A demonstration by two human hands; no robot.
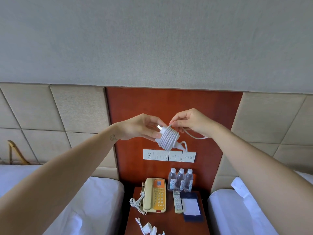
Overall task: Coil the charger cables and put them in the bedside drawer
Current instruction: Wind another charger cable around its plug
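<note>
Above the nightstand (171,221), cable-wound charger (166,139) between left hand (135,127) and right hand (193,122)

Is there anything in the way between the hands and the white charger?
No. The left hand holds the charger and the right hand pinches its cable. Nothing sits between them. The drawer is not in view.
</note>
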